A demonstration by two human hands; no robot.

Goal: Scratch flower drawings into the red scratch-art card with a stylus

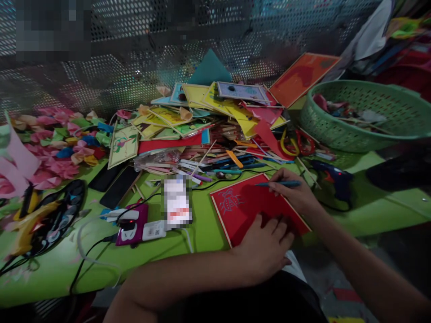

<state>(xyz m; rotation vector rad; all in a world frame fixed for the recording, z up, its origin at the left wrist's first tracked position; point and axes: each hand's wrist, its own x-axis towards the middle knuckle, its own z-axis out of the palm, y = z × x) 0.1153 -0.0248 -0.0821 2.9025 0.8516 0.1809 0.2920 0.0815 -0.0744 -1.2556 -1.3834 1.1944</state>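
Observation:
A red card (pixel 247 202) with a light bug drawing near its left corner lies on the green table (pixel 202 233) in front of me. My left hand (pixel 267 244) rests flat on the card's near edge, fingers spread, holding it down. My right hand (pixel 296 194) is closed on a blue pen (pixel 279 183), whose tip points left over the card's far edge.
A heap of coloured cards, sticks and pens (pixel 215 121) fills the table's back. A green basket (pixel 363 114) stands at the right, a glue gun (pixel 332 177) beside it. Paper flowers (pixel 57 143) lie at the left. Phones (pixel 116 181), chargers and cables (pixel 131 224) lie left of the card.

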